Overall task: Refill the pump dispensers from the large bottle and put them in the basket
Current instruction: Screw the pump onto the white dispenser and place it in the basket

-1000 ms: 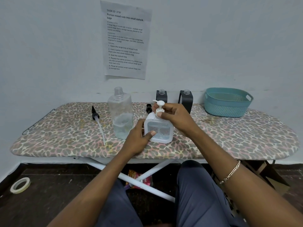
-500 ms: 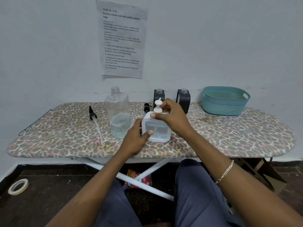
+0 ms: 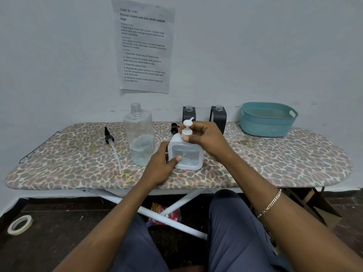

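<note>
A white square pump dispenser (image 3: 186,156) with clear liquid stands on the ironing board (image 3: 275,163). My left hand (image 3: 163,165) grips its left side, thumb on the front. My right hand (image 3: 204,140) pinches the collar of its white pump head (image 3: 187,128). The large clear bottle (image 3: 139,134), uncapped and about a third full, stands just left. Two dark dispensers (image 3: 189,113) (image 3: 219,116) without pumps stand at the back. The teal basket (image 3: 267,119) sits at the back right.
A black pump with a long white tube (image 3: 113,147) lies left of the large bottle. Another black pump (image 3: 174,128) lies behind the white dispenser. A paper sheet (image 3: 144,46) hangs on the wall. A tape roll (image 3: 19,224) lies on the floor.
My right hand's fingers have shifted around the pump collar, and the pump spout has turned. My left hand keeps its hold on the dispenser body. The view has tilted slightly.
</note>
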